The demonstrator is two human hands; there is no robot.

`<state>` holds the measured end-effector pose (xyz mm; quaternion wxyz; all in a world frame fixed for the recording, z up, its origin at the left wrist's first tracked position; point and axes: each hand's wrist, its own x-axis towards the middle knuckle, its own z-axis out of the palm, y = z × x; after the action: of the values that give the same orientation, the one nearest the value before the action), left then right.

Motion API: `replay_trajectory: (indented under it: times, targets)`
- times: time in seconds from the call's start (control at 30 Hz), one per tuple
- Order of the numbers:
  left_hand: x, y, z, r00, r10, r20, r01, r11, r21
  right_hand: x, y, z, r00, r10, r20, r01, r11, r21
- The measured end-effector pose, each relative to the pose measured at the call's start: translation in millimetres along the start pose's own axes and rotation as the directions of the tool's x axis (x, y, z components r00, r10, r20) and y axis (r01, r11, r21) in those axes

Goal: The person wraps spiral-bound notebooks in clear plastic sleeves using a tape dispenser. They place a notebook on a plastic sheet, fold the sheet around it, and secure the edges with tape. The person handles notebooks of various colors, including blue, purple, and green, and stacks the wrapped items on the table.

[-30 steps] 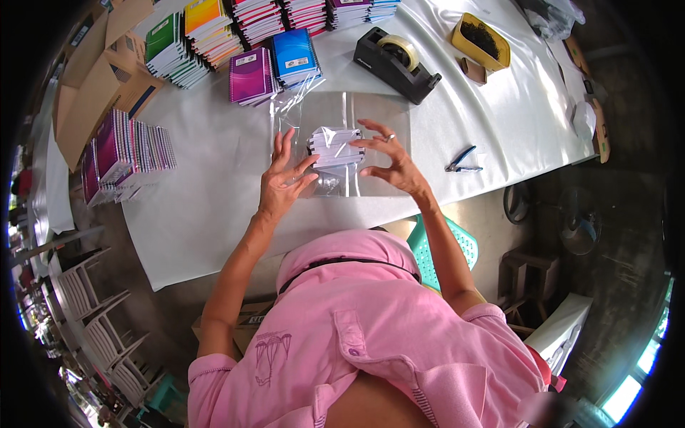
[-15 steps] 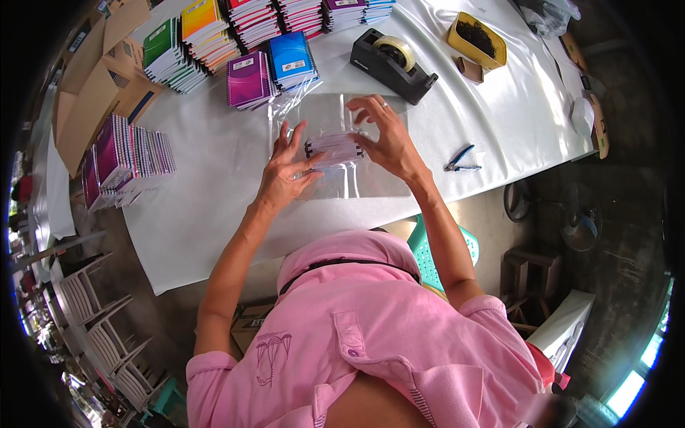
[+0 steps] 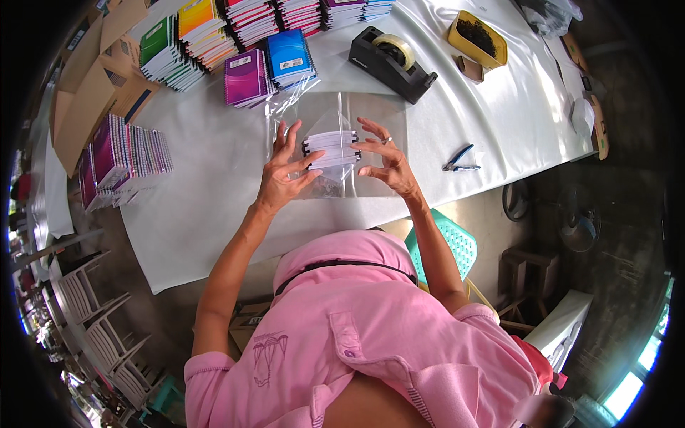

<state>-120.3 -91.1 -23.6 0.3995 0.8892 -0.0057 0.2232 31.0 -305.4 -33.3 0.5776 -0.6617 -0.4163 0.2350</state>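
A small stack of notebooks [image 3: 332, 150] with white page edges and black binding bits at both ends stands on a clear plastic sheet [image 3: 382, 167]. My left hand [image 3: 282, 173] is at its left side, fingers spread, with one fingertip against the stack's near left part. On the other side, my right hand [image 3: 389, 162], wearing a ring, has its fingers apart; one fingertip reaches the stack's right end. Neither hand is wrapped round the stack. Whether plastic also covers the notebooks, I cannot tell.
A purple notebook pile [image 3: 246, 77] and a blue one [image 3: 290, 58] lie beyond the sheet, with taller coloured stacks behind. A tape dispenser [image 3: 392, 63], yellow tub [image 3: 478, 39] and blue-handled pliers [image 3: 460, 158] are to the right. More notebooks [image 3: 125, 157] and a carton [image 3: 107, 85] stand left.
My right hand has come nearer and right, its raised fingers now spread beside the stack. The stack's page edges show whiter and clearer. My left hand has barely moved.
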Motion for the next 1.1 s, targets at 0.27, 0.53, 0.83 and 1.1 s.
replay_trajectory:
  times: [0.27, 0.53, 0.83, 1.1]
  targets:
    - [4.8, -1.3, -1.1, 1.000, 0.005, -0.005, -0.005, 1.000, 0.010, 4.3, -6.3, 8.1, 0.998, -0.043, -0.046, 0.043, 0.999, 0.020]
    - [-3.9, 4.3, 2.5, 0.997, -0.031, -0.066, 0.026, 0.997, -0.069, 0.7, -5.7, 16.5, 0.996, -0.054, -0.064, 0.050, 0.996, -0.070]
    - [14.7, 7.7, -7.0, 0.998, 0.069, 0.015, -0.070, 0.981, 0.181, 13.4, -17.1, 15.6, 0.989, -0.103, -0.105, 0.084, 0.981, -0.172]
    - [26.3, -7.8, -6.3, 0.997, -0.052, 0.054, 0.056, 0.996, -0.063, 35.8, -31.5, 11.1, 0.991, -0.098, -0.086, 0.076, 0.969, -0.236]
